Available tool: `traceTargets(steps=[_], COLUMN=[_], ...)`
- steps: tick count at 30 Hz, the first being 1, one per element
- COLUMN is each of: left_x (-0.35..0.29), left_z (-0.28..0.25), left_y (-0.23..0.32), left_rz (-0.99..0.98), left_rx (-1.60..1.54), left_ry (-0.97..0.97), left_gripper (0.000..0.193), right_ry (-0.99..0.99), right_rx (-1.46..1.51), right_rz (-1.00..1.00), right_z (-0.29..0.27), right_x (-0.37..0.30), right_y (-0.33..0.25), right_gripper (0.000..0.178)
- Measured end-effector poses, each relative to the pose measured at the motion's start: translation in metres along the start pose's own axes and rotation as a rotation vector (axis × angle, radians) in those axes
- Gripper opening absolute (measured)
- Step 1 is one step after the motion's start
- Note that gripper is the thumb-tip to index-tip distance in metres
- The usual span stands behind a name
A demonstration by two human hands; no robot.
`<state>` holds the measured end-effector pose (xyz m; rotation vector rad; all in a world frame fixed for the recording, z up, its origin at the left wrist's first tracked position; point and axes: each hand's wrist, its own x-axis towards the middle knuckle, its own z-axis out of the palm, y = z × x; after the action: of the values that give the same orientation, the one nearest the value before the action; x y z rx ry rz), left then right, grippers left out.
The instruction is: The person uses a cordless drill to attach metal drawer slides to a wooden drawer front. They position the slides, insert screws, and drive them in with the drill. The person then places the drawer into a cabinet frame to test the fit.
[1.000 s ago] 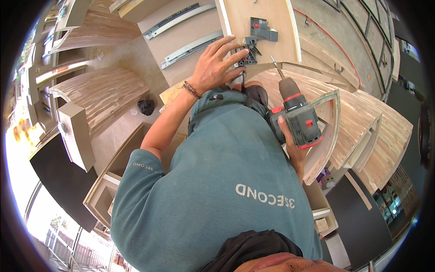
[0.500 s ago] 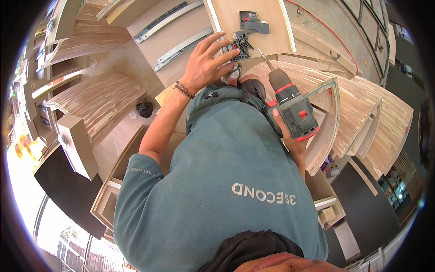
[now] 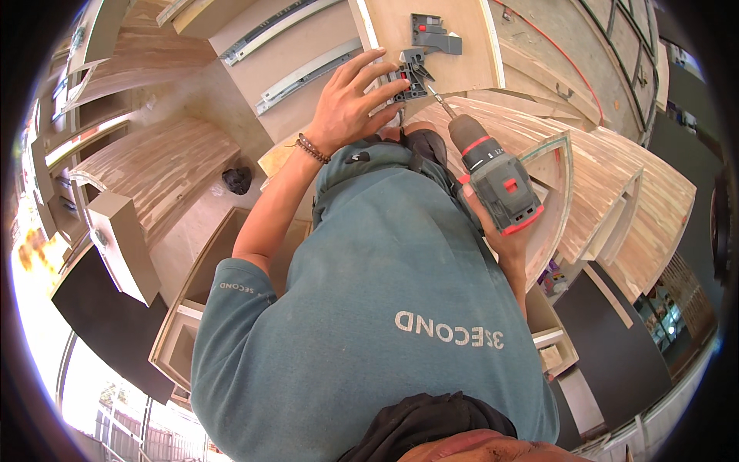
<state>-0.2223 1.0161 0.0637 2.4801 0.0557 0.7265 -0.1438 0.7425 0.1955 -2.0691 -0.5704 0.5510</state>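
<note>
My left hand [image 3: 350,104] reaches over the near left edge of a pale wooden panel [image 3: 477,65]. Its index finger and thumb are around the end of a dark grey plastic bracket [image 3: 413,77] with a red tab; the other fingers are spread. In my right hand [image 3: 496,235] is a black and red cordless drill [image 3: 496,181], aimed up and left. The tip of its bit [image 3: 433,91] lies close beside the bracket; I cannot tell if they touch. A second grey bracket [image 3: 433,35] with a red tab lies farther up on the panel.
Metal drawer slides [image 3: 308,75] are fixed to a board left of the panel. Striped curved wooden pieces [image 3: 608,185] stand at the right, another [image 3: 165,173] at the left. A dark bundle [image 3: 237,180] sits on the floor. An orange cord [image 3: 566,58] runs at upper right.
The drill has shifted slightly left, its bit tip coming nearer the bracket. My left hand keeps its place at the bracket. The view has turned slightly.
</note>
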Motion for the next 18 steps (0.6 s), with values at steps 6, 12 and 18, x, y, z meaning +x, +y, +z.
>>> traceTargets(steps=[6, 12, 18], left_x=[-0.002, -0.003, 0.003], left_z=[0.003, 0.004, 0.003], left_y=[-0.001, -0.003, 0.007], left_rz=[-0.011, -0.012, -0.069], left_rx=[-0.028, -0.033, -0.073], left_ry=[0.020, 0.017, 0.055], left_gripper=[0.043, 0.041, 0.038], right_ry=[-0.056, -0.130, -0.062], right_rx=[-0.076, -0.061, -0.063], right_rz=[-0.026, -0.062, -0.030], right_z=[-0.003, -0.008, -0.011], right_x=[0.005, 0.016, 0.015], right_y=[-0.002, -0.012, -0.011], right_gripper=[0.066, 0.069, 0.068])
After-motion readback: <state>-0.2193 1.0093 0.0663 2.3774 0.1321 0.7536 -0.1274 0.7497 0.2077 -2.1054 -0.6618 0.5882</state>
